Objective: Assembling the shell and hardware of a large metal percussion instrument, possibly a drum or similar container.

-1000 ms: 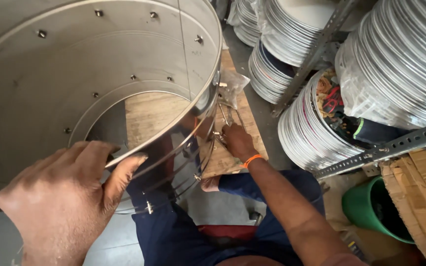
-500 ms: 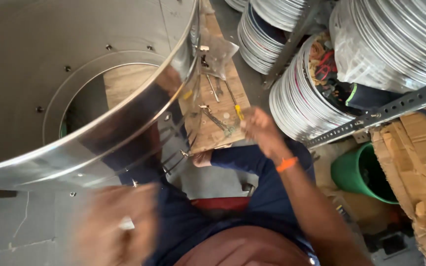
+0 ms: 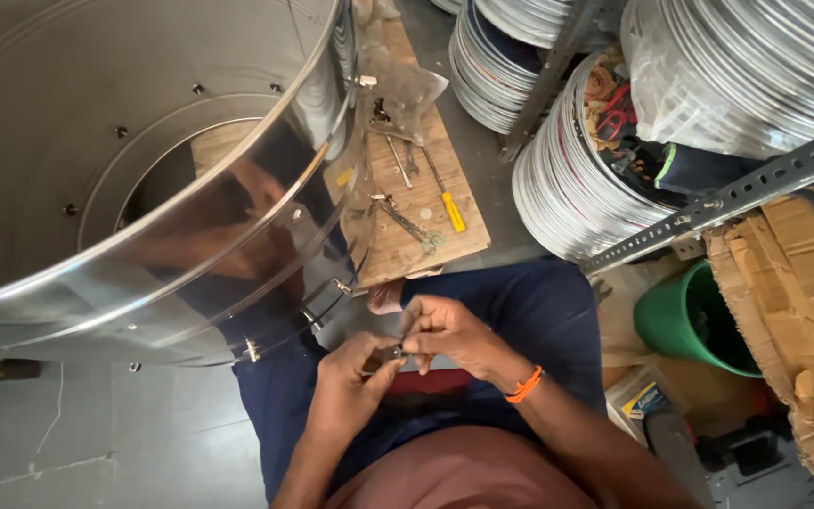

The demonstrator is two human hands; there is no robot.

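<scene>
Left hand and right hand together pinch one small metal part, perhaps a clasp, beside one steel drum.

So there's a small dark metal fastener pinched between the fingertips of both hands, held up over the lap, well clear of the wooden board's near edge. It's tiny and mostly covered by fingers, looks like a clip or bolt, honestly hard to tell which.
</scene>
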